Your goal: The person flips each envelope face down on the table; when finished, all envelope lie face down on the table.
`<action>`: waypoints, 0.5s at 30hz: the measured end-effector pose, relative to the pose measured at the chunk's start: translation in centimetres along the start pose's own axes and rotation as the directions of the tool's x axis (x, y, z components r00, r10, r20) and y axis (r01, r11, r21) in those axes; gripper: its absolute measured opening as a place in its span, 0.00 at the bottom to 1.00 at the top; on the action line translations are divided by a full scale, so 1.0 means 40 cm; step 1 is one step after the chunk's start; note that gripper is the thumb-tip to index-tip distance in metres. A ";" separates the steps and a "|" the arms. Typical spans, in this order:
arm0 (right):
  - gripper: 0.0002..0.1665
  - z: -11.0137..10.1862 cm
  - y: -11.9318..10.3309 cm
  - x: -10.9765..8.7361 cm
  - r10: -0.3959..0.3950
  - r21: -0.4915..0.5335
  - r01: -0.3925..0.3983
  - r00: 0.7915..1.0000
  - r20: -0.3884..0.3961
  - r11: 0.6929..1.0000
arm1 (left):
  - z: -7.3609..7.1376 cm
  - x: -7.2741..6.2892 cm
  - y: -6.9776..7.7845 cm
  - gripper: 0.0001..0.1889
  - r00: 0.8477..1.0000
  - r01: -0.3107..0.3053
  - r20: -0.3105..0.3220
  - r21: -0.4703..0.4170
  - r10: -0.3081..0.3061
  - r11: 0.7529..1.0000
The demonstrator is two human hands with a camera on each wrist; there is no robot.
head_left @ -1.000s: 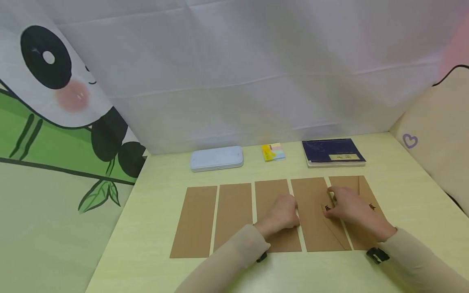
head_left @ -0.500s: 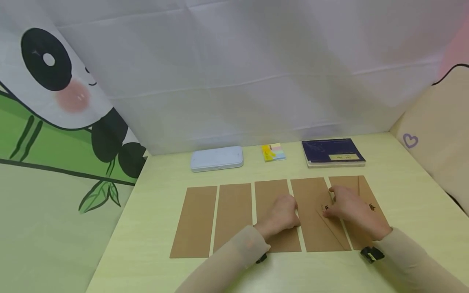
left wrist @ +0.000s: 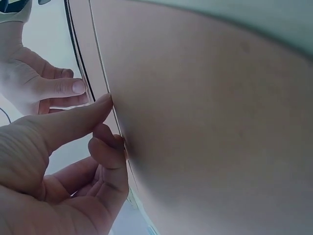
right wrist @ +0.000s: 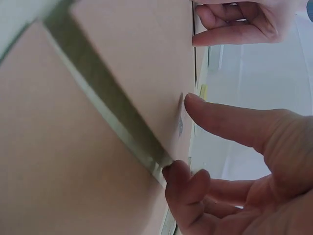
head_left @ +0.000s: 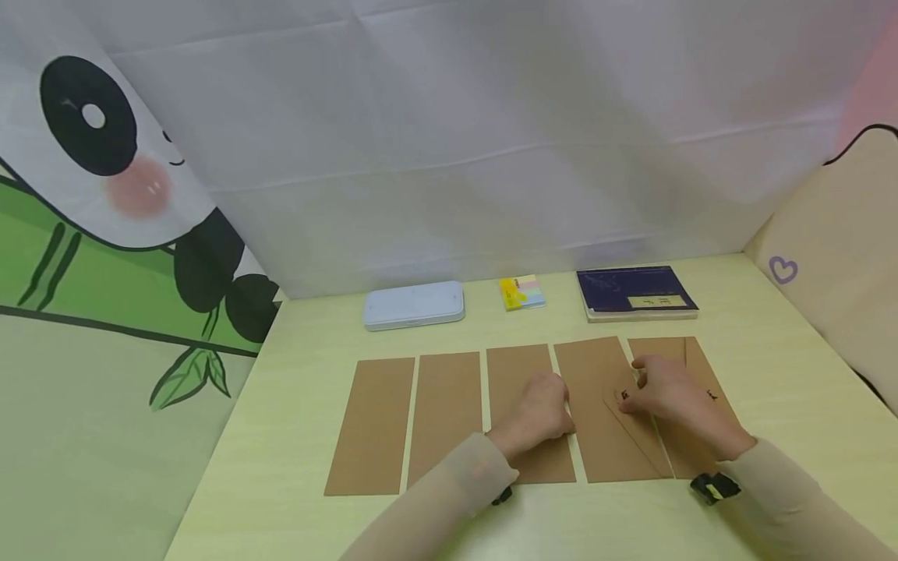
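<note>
Several brown kraft envelopes lie side by side in a row on the table. In the head view my left hand [head_left: 533,417] has curled fingers at the narrow gap between the third envelope [head_left: 519,362] and the fourth envelope [head_left: 589,421], gripping the fourth by its left edge. My right hand [head_left: 677,401] holds that same envelope at its right side, where a flap line and a dark printed mark show. In the right wrist view, the thumb [right wrist: 195,100] touches the envelope's face while a fingertip meets its edge. The fifth envelope [head_left: 694,354] lies partly under my right hand.
Along the back of the table stand a pale blue case [head_left: 414,304], a pad of sticky notes [head_left: 522,292] and a dark blue notebook [head_left: 637,292]. Two more envelopes, the first [head_left: 372,425] and second [head_left: 445,405], lie to the left. White cloth [head_left: 449,156] hangs behind.
The right hand and wrist have shifted slightly left. The fourth envelope's top edge has risen a little. The left hand has stayed almost in place.
</note>
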State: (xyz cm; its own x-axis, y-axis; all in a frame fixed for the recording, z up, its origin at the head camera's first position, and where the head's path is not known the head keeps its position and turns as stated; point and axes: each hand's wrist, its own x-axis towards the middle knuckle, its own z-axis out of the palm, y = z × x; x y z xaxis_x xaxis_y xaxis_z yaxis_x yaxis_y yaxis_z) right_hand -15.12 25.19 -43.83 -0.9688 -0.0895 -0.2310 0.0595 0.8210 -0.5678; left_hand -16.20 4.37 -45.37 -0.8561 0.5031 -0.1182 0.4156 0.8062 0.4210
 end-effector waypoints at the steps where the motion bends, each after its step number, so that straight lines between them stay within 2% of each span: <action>1: 0.44 -0.002 0.001 0.000 -0.008 0.004 0.008 1.000 -0.002 1.000 | 0.000 0.000 0.000 0.14 1.000 0.001 0.000 0.000 -0.001 1.000; 11: 0.39 -0.019 0.014 0.001 -0.069 0.031 0.069 0.998 0.000 0.997 | -0.004 -0.003 0.006 0.12 0.999 0.032 0.021 -0.045 -0.031 0.998; 15: 0.38 -0.026 0.022 -0.001 -0.083 0.068 0.082 0.997 0.011 0.994 | -0.002 -0.004 0.013 0.13 0.998 0.045 0.034 -0.030 -0.044 0.999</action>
State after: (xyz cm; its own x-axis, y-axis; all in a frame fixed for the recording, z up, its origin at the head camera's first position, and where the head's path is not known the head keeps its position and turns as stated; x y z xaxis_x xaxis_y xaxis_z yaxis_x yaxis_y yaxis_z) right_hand -15.27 26.50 -43.49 -0.9677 -0.1633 -0.1919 -0.0038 0.7710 -0.6368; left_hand -15.86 4.69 -45.04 -0.8626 0.4776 -0.1668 0.3675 0.8181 0.4423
